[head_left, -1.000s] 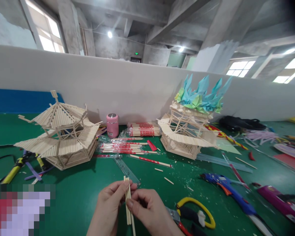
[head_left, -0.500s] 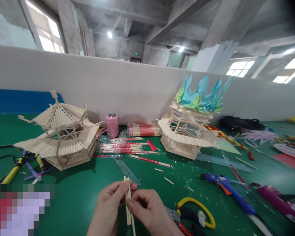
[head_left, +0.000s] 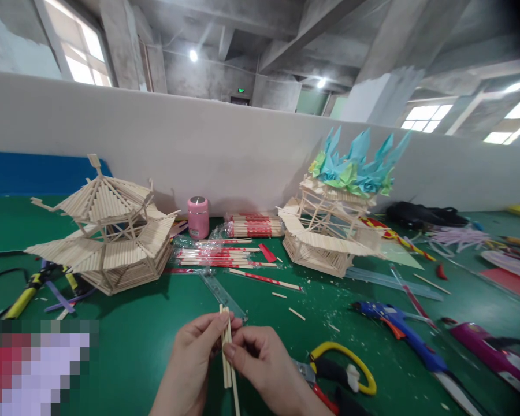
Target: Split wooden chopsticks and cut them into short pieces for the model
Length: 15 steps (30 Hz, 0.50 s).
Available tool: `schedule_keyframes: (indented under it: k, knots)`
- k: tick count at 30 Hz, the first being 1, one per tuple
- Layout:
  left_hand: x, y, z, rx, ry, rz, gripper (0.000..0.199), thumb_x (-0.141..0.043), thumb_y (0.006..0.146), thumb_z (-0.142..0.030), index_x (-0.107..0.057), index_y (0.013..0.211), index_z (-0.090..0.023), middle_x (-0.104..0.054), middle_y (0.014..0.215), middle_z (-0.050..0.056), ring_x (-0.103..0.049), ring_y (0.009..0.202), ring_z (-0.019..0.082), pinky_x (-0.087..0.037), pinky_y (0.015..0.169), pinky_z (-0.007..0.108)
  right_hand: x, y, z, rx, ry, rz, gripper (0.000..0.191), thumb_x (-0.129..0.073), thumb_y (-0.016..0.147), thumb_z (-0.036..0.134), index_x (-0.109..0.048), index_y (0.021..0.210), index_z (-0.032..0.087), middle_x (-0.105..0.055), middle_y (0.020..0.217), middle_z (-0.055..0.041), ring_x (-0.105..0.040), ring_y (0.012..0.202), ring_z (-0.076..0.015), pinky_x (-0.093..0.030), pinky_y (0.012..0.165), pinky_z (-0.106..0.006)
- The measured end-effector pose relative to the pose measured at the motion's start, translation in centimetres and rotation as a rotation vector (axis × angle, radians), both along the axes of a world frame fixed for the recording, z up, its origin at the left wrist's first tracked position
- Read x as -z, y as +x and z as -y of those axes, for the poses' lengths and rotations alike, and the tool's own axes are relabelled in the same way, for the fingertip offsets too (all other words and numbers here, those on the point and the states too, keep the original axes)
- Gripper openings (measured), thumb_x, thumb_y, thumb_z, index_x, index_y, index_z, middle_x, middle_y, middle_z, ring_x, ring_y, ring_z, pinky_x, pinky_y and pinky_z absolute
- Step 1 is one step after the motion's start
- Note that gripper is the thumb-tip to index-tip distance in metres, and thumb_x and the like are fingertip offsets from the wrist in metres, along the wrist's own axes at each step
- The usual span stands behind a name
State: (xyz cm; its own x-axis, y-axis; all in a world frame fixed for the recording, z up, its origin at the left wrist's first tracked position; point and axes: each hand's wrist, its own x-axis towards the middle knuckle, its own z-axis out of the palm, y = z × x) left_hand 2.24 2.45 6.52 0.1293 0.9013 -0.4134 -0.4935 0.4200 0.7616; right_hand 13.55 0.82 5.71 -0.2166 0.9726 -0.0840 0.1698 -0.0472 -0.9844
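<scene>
Several thin wooden sticks (head_left: 227, 370) stand nearly upright in the picture at the bottom centre, pinched by both hands. My left hand (head_left: 195, 358) grips their upper part between thumb and fingers. My right hand (head_left: 260, 358) holds them from the other side with thumb and forefinger, and one stick reaches lower than the others. Just beyond the fingers lies a clear plastic ruler-like strip (head_left: 223, 296). Pliers with yellow and red handles (head_left: 344, 364) rest right of my right hand.
Stick pavilion models stand at left (head_left: 117, 237) and right (head_left: 329, 231), the right one topped with blue paper. Between them are a pink bottle (head_left: 198, 218) and wrapped chopsticks (head_left: 225, 257). A blue glue gun (head_left: 398, 329) and purple tool (head_left: 494, 352) lie right.
The view has shifted slightly, with the table items a little higher in the picture. Both hands keep their pinch on the sticks, nearly unmoved.
</scene>
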Motion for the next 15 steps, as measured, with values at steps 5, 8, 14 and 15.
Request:
schedule_keyframes:
  k: [5,8,14,15]
  knots:
    - [-0.22,-0.02,0.05,0.025,-0.009,0.013,0.02,-0.075,0.052,-0.031,-0.072,0.064,-0.015,-0.069,0.056,0.004,-0.058,0.053,0.011,-0.043,0.055,0.02,0.02,0.03,-0.04,-0.01,-0.006,-0.023,0.031,-0.052,0.07,0.041,-0.042,0.051,0.018,-0.035,0.051,0.0046,-0.029,0.05,-0.0093,-0.023,0.046,-0.023]
    - [-0.19,-0.06,0.03,0.041,0.001,0.009,0.02,-0.074,0.054,-0.031,-0.072,0.065,-0.014,-0.069,0.056,0.005,-0.058,0.054,0.011,-0.043,0.055,0.02,-0.1,0.0,-0.1,-0.012,-0.014,-0.026,0.034,-0.052,0.07,0.044,-0.042,0.051,0.018,-0.035,0.051,0.0049,-0.029,0.05,-0.0091,-0.022,0.046,-0.023]
    - [0.18,-0.12,-0.09,0.058,-0.002,0.015,0.021,-0.075,0.054,-0.031,-0.072,0.066,-0.014,-0.068,0.055,0.004,-0.056,0.052,0.011,-0.042,0.054,0.02,-0.14,0.16,-0.15,-0.02,-0.013,-0.033,0.034,-0.052,0.07,0.044,-0.041,0.05,0.018,-0.034,0.05,0.0054,-0.028,0.049,-0.0088,-0.021,0.045,-0.023]
    - [0.21,-0.13,-0.09,0.058,-0.003,0.023,0.021,-0.075,0.053,-0.031,-0.072,0.065,-0.014,-0.068,0.055,0.004,-0.057,0.053,0.011,-0.043,0.055,0.02,-0.1,0.19,-0.16,-0.021,-0.009,-0.03,0.034,-0.052,0.07,0.043,-0.041,0.05,0.018,-0.034,0.05,0.0054,-0.028,0.049,-0.0088,-0.021,0.045,-0.023]
